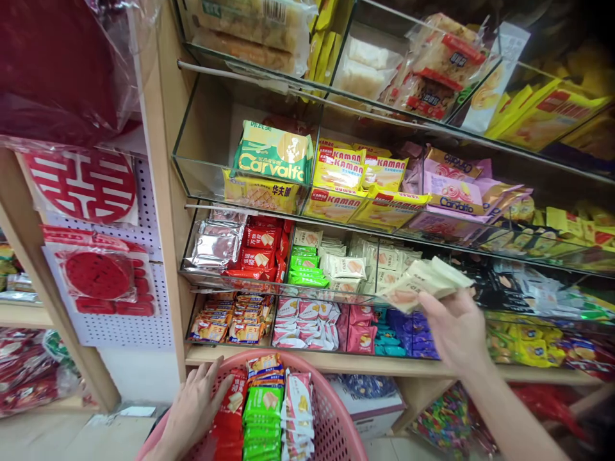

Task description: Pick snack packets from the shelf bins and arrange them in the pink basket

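My right hand [454,323] is closed around several cream-coloured snack packets [427,282], held up in front of the glass-fronted shelf compartments. Behind them, similar pale packets [346,266] fill a compartment beside green-wrapped ones [306,267]. Over the left side of a pink plastic basket [336,400] lies my left hand [195,406], fingers stretched and apart, its thumb beside the red packets [233,403] inside. The basket also holds green packets [262,406] in a row, white-and-pink packets [298,403] and a few orange-and-blue packets [265,366] at the back.
Tiers of glass-fronted shelves hold yellow wafer packs [339,166], a green waffle bag [273,150] and purple bags [451,192]. Red decorations [84,186] hang on pegboard at left. Under the shelf stand a white carton [368,410] and a bag of colourful sweets [444,416].
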Action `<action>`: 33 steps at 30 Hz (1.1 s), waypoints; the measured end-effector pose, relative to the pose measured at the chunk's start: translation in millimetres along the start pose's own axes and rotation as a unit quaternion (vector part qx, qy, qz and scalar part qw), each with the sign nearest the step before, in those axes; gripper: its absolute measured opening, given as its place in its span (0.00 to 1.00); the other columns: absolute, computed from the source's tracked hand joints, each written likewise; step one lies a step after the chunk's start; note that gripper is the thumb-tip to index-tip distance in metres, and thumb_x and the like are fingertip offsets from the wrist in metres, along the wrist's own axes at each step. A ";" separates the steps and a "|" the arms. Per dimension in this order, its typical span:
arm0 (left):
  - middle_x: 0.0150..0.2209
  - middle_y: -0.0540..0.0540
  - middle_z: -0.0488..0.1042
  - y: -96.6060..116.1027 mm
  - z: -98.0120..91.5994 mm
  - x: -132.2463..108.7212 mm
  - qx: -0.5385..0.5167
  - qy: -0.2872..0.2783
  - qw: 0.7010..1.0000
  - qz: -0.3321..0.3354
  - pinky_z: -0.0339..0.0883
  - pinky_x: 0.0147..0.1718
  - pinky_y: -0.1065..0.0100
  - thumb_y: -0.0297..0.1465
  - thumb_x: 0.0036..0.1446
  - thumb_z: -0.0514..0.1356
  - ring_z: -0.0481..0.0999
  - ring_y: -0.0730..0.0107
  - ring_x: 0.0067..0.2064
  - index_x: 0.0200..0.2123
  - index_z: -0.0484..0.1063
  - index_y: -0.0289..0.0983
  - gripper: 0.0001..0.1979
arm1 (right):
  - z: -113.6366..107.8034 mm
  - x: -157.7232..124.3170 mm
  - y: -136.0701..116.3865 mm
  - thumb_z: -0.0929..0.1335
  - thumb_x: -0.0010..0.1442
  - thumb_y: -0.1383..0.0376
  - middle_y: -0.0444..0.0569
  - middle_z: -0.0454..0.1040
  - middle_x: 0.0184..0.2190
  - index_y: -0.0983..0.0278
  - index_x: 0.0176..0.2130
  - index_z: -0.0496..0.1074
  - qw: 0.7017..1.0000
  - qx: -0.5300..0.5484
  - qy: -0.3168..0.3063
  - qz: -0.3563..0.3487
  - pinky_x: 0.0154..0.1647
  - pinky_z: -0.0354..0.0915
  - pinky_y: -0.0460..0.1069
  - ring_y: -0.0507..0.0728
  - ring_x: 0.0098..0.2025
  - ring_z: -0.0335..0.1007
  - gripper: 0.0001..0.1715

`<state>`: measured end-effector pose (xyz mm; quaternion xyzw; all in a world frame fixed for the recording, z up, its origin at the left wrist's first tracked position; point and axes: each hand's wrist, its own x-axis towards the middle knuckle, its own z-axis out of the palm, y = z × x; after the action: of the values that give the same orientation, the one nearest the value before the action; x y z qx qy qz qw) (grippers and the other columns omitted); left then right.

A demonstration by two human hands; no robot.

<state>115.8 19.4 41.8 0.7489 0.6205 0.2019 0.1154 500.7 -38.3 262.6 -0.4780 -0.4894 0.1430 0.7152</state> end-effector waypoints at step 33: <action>0.67 0.44 0.40 45.5 72.7 -131.1 -0.263 -0.118 0.954 0.086 0.44 0.63 0.54 0.29 0.54 0.47 0.41 0.61 0.67 0.65 0.35 0.34 0.37 | 127.6 -285.1 88.4 0.73 0.43 0.47 0.44 0.75 0.47 0.56 0.43 0.75 0.843 0.137 -0.091 0.513 0.60 0.55 0.51 0.59 0.59 0.60 0.29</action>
<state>168.9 -112.1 -24.6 0.7613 0.4603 0.2770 0.3631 280.3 -116.3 37.3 -0.5427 -0.2130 0.5978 0.5502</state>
